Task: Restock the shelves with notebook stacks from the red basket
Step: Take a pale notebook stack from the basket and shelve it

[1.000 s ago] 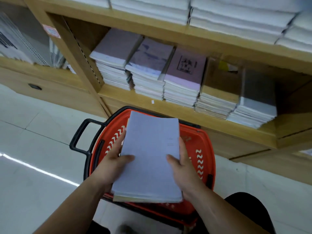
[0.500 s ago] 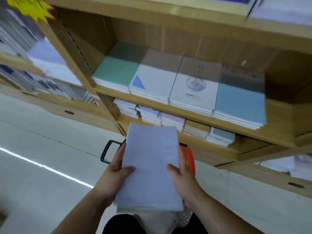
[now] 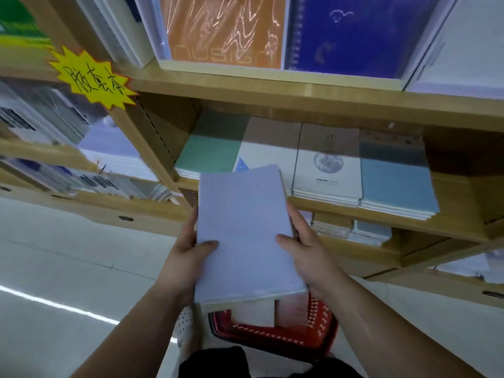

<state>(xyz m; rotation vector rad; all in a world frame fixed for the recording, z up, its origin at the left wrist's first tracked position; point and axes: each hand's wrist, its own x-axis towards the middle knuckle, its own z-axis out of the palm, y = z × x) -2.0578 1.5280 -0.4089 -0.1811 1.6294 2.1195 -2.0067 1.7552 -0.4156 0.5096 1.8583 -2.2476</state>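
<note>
Yellow starburst sign [image 3: 92, 77] hangs on the upright at far left, well apart from the work. Next comes the left hand [image 3: 188, 252], thumb laid on the pale lilac cover and fingers out of sight beneath, pinching its side of the notebook stack [image 3: 245, 233]. That stack is held in the air before the middle shelf [image 3: 341, 211], its far end overlapping the view of the green pile [image 3: 210, 151] and the white pile with a blue triangle [image 3: 267, 154]. Below it the red basket [image 3: 272, 331] stands on the floor. The right hand [image 3: 308, 249] mirrors the left, thumb on top, fingers wrapped along the edge. To shelve this well, I judge the stack should first be matched to its own kind. No lilac pile shows plainly here, so the slot is uncertain. Press with both thumbs so the covers do not fan, lead with the far edge, land it square, then draw the fingers out sideways. Further right, the moon-cover pile [image 3: 327, 170] and the blue pile [image 3: 395, 181] lie edge to edge and are best not nudged.
</note>
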